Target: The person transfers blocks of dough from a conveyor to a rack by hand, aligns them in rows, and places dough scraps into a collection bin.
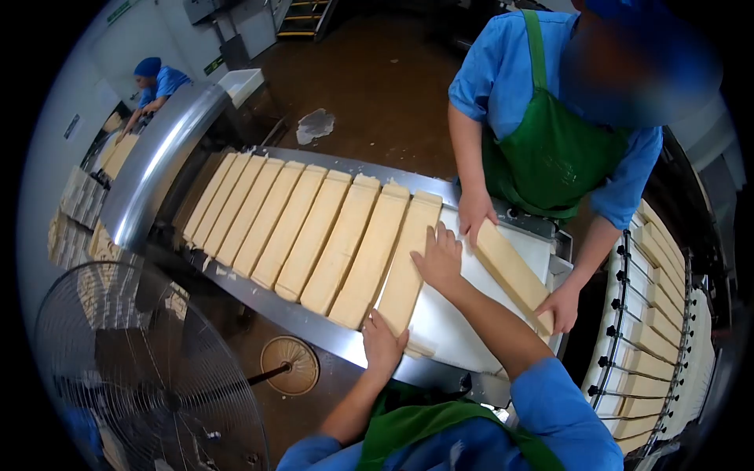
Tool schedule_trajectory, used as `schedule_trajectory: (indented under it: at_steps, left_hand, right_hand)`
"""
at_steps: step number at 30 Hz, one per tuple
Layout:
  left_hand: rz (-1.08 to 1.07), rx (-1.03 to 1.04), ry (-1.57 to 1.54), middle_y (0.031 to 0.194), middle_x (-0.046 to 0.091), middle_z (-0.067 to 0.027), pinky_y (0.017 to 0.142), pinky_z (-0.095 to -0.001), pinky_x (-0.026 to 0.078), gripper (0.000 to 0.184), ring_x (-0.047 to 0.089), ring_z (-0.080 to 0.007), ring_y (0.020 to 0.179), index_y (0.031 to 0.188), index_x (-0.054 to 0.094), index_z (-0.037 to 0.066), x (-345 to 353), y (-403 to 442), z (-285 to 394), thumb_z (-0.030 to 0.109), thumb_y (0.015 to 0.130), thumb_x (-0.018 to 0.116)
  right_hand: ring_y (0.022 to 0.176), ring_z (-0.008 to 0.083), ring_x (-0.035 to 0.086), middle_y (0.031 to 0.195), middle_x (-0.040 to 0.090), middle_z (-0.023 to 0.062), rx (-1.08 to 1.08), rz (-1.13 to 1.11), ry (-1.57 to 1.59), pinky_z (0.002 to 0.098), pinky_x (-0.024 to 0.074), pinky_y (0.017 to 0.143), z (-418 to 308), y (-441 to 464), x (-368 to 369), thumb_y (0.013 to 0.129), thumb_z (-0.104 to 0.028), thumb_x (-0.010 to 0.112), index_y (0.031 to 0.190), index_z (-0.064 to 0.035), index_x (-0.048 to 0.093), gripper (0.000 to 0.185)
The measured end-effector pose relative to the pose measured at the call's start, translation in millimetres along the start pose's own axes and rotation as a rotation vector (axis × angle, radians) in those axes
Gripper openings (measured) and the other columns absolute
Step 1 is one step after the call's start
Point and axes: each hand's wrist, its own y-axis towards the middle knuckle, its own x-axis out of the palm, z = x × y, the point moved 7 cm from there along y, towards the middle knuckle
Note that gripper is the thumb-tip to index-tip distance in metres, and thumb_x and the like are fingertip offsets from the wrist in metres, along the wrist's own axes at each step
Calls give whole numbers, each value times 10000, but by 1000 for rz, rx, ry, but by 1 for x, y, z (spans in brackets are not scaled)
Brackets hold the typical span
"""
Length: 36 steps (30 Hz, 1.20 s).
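A long, pale-yellow slab that looks like dough (401, 287) lies crosswise on the conveyor, at the right end of a row of similar slabs (314, 235). Around its near end, the fingers and thumb of my left hand (384, 345) are closed, one on either side. Farther up, my right hand (440, 259) rests on the slab's top and right edge with its fingers spread. To the right, a co-worker's two hands hold another slab (510, 275) by its ends, tilted across the white belt (448, 318).
The co-worker in a green apron (550, 149) stands across the conveyor. A rack with more slabs (652, 337) is at the right. A wire-caged fan (157, 385) stands at the lower left, near a curved metal cover (161, 165). Another person (157, 82) works far left.
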Motion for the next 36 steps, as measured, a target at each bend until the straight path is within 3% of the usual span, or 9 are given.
schedule_trajectory:
  at_steps: [4,7,9,16,22,24,26,29,36]
  left_hand:
    - [-24,35,-14,1158,423,-318,918,-469,409,912,465,-479,1038,1336,234,-122,-3,7,8,210,680,774]
    - [-105,3,97,1189,415,-306,921,-503,386,950,464,-445,1078,1354,216,-107,0,13,8,363,709,732]
    - [-199,-44,214,1202,417,-293,911,-537,367,1025,490,-413,1075,1369,184,-104,11,13,0,521,716,668]
    - [-268,5,83,1137,398,-302,822,-485,473,913,529,-451,970,1294,230,-87,19,17,15,368,693,745]
    - [-279,326,87,1104,393,-278,802,-494,473,836,519,-466,924,1283,240,-22,63,13,78,285,683,734]
    - [-332,300,40,1103,401,-268,853,-482,447,764,479,-450,992,1255,287,-19,73,4,111,215,677,729]
    - [-237,497,42,1109,404,-265,908,-465,406,693,412,-426,1069,1218,344,-18,85,-7,139,132,659,726]
    - [-286,565,-124,1188,350,-257,957,-428,370,688,371,-409,1114,1245,385,8,98,-49,201,67,645,718]
    - [-676,1100,-197,1317,282,-252,982,-434,381,769,393,-436,1169,1332,387,67,143,-210,336,78,656,753]
  right_hand:
    - [1276,348,316,1496,183,206,151,-109,-174,471,271,1013,17,66,26,866,-517,482,1416,-48,320,741]
    - [1293,364,320,1523,116,211,213,-191,-96,458,304,1007,20,93,30,891,-593,379,1439,-158,308,704]
    - [1281,373,340,1517,131,213,250,-239,-56,455,321,1000,20,93,31,889,-587,390,1434,-155,310,701]
    - [1167,378,448,1308,322,192,584,-190,97,441,437,925,90,39,-5,785,-445,584,1275,-81,350,654]
    - [1387,393,156,1488,178,185,935,-143,169,566,382,928,193,-61,-66,725,-459,640,1382,-34,324,844]
    - [1355,421,219,1483,167,216,1045,-76,183,536,398,930,226,-98,-74,696,-420,676,1386,-28,282,887]
    - [1303,459,286,1460,179,255,1186,270,531,508,399,959,262,-148,-80,667,-349,706,1383,-34,233,914]
    - [1245,455,347,1422,197,284,1284,576,632,472,372,1003,295,-250,-134,666,-317,702,1336,-35,248,856]
    - [1040,420,531,1174,434,283,1621,833,314,453,456,899,375,-548,-229,731,-390,661,1271,24,339,753]
